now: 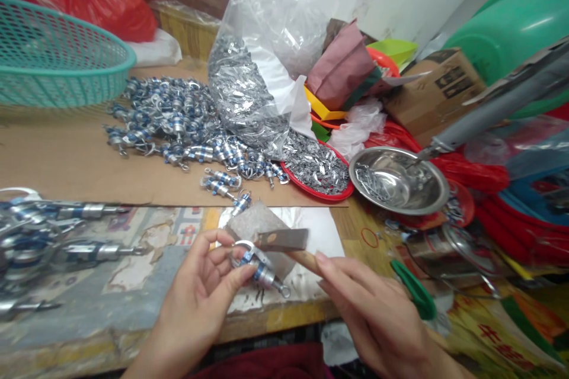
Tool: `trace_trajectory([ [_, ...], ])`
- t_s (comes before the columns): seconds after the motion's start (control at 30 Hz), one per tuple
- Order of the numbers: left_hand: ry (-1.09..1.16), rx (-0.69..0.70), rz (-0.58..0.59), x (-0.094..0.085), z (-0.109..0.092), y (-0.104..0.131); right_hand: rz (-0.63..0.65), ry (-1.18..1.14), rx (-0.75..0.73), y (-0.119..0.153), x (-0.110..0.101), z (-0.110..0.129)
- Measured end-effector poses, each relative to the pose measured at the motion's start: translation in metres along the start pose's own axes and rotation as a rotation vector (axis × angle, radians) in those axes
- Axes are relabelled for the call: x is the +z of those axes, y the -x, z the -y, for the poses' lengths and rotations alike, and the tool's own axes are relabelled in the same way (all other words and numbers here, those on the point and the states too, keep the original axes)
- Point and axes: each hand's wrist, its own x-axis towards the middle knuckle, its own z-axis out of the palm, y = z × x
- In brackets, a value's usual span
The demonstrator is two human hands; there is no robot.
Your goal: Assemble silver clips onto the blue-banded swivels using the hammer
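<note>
Between its thumb and fingers, my left hand (202, 284) grips a small silver-and-blue metal fitting (262, 272) with a curved lever on top and a ring at its lower end. My right hand (373, 302) is wrapped round the wooden handle of a hammer (282, 239). The hammer's head lies just above the fitting, close to its lever; whether they touch I cannot tell. Beneath both is a grey metal block (255, 222) on a white sheet (322, 228), partly hidden by the hammer and the fitting.
Similar fittings are heaped on cardboard (66, 157) and at left. A clear bag (242, 89) and a red plate (344, 191) hold small metal pieces. A steel bowl (427, 204) with pins stands right, near a grey bar (489, 109). A green basket (89, 80) sits far left.
</note>
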Motion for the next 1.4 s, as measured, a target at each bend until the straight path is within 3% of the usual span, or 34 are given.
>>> trace_trajectory([
  [0.13, 0.031, -0.003, -0.032, 0.003, -0.001, -0.001, -0.033, -0.081, 0.079, 0.003, 0.005, -0.005],
  [0.27, 0.012, -0.008, -0.019, 0.003, -0.002, -0.001, -0.345, -0.074, 0.154, 0.003, 0.003, -0.007],
  [0.3, 0.008, -0.005, -0.014, 0.002, -0.003, -0.001, -0.367, -0.057, 0.133, 0.003, 0.001, -0.006],
  [0.47, -0.023, -0.020, -0.043, 0.001, -0.003, -0.001, -0.003, -0.072, 0.038, 0.000, -0.002, -0.004],
  [0.6, -0.045, -0.021, -0.034, -0.002, 0.001, -0.002, -0.173, -0.151, 0.274, -0.013, 0.010, -0.028],
  [0.7, -0.083, -0.046, -0.034, -0.004, 0.002, -0.002, -0.073, -0.180, 0.441, -0.025, 0.026, -0.054],
  [0.8, -0.234, -0.088, -0.021, -0.004, -0.004, -0.002, 0.029, -0.176, 0.434, -0.038, 0.038, -0.074],
  [0.87, -0.345, -0.048, -0.024, -0.004, -0.010, -0.002, 0.000, -0.130, 0.423, -0.049, 0.038, -0.087],
  [1.0, -0.527, 0.163, -0.100, -0.003, -0.018, -0.001, -0.131, 0.036, 0.517, -0.077, 0.027, -0.127],
  [1.17, -0.535, 0.194, -0.088, -0.002, -0.019, 0.004, -0.065, 0.083, 0.602, -0.095, 0.026, -0.172],
  [1.3, -0.479, 0.062, -0.146, 0.003, -0.026, 0.006, -0.157, 0.116, 0.604, -0.091, 0.030, -0.173],
  [1.4, -0.524, 0.011, -0.203, 0.008, -0.031, 0.007, -0.296, 0.107, 0.593, -0.088, 0.025, -0.156],
])
